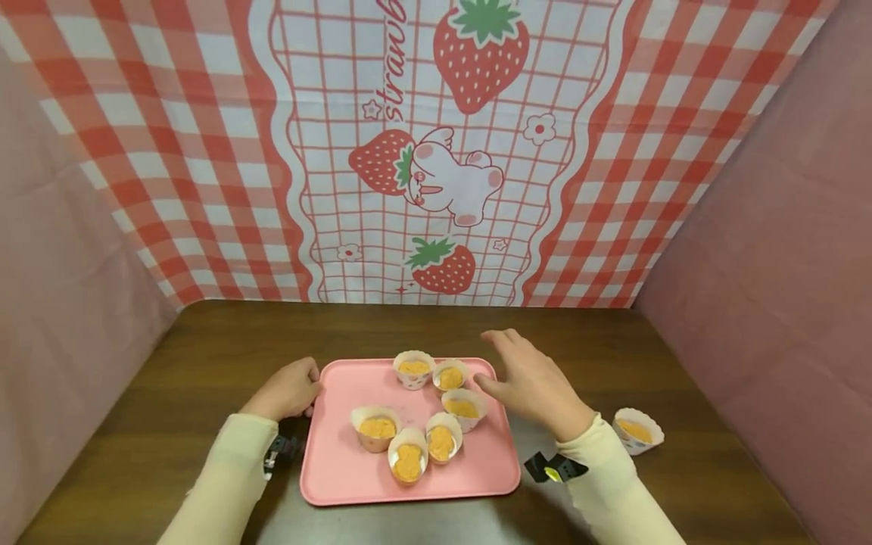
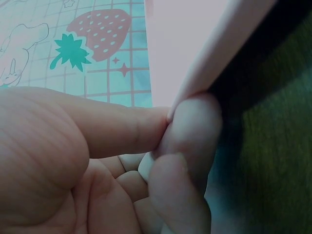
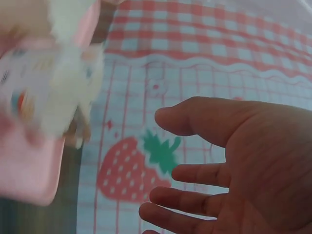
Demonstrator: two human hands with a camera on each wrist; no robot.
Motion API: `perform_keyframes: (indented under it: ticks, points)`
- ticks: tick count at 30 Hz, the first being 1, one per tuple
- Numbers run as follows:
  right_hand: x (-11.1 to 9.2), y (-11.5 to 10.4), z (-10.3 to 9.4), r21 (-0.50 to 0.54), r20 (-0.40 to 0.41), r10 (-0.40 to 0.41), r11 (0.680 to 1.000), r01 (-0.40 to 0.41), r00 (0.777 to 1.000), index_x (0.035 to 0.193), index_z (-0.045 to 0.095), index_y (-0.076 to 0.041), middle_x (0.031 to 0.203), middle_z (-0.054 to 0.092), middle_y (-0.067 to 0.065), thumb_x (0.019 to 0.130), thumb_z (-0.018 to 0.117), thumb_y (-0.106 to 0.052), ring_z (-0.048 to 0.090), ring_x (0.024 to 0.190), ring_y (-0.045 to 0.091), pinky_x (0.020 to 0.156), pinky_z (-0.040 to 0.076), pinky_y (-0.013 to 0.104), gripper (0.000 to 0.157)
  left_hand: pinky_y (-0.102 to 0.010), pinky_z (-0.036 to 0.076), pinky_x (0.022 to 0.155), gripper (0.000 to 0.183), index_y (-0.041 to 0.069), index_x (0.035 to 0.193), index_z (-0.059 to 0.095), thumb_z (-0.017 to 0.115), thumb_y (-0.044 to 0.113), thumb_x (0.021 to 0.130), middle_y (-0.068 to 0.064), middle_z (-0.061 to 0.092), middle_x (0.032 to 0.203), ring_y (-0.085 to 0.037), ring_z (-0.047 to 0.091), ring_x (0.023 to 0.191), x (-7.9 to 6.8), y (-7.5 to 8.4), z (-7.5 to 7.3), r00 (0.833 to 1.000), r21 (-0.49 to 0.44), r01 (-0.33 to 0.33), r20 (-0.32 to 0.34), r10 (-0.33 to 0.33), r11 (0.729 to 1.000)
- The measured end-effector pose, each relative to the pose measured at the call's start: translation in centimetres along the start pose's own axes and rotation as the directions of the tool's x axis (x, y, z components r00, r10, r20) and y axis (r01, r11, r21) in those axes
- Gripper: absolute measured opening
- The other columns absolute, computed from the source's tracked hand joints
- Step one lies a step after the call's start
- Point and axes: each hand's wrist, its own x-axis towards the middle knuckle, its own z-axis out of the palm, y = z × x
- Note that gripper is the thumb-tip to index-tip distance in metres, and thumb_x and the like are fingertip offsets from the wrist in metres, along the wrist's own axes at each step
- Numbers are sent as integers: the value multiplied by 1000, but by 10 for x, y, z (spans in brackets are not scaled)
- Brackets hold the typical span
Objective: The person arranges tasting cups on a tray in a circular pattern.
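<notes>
A pink tray (image 1: 341,478) lies on the table with several paper baking cups of orange-yellow filling, among them a cup (image 1: 377,428) at the left and a cup (image 1: 414,369) at the far edge. My left hand (image 1: 289,390) pinches the tray's left rim between thumb and fingers, as the left wrist view shows close up. Over the tray's right edge hovers my right hand (image 1: 534,378), its fingers spread and holding nothing. Closest to its thumb is a cup (image 1: 465,409) on the tray. A blurred patterned cup (image 3: 48,92) shows beside that hand in the right wrist view.
One more filled paper cup (image 1: 637,431) stands off the tray on the brown table (image 1: 225,341), right of my right forearm. Behind the table hangs a strawberry-print cloth (image 1: 436,151). Pink drapes (image 1: 763,288) close in both sides.
</notes>
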Motion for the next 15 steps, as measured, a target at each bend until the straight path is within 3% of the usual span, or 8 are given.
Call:
perform_keyframes:
  ticks: [6,9,11,15]
  points:
    - [0,34,-16,-88,43,62,994,-58,997,140,56,-4,131,61,18,88,79,-35,63,116,36,88,54,56,65,-32,45,54,10,1,94,54,57,9,100,-9,60,68,-20,56,56,-1,-2,-1,1000,1,18,5,-18,1000]
    - [-3,57,-28,-132,151,115,987,-95,982,143,52,0,136,57,25,86,80,-40,61,119,41,90,53,59,74,-33,45,54,10,1,94,53,56,9,100,-9,60,67,-20,56,55,-1,-2,-2,1000,3,6,1,-6,1000]
    - [-7,72,-35,-161,250,150,981,-112,957,144,49,3,140,52,31,84,81,-42,59,122,47,91,51,61,82,-33,45,54,10,1,94,53,56,9,100,-9,60,66,-19,56,55,0,-2,-2,1000,7,9,-1,-9,1000]
    - [-18,100,-49,-211,422,242,964,-165,874,147,41,11,147,40,42,81,84,-41,46,133,58,100,44,67,94,-33,45,53,10,1,95,54,55,9,100,-8,60,66,-20,56,55,0,-2,-2,1000,14,12,-1,-12,1000]
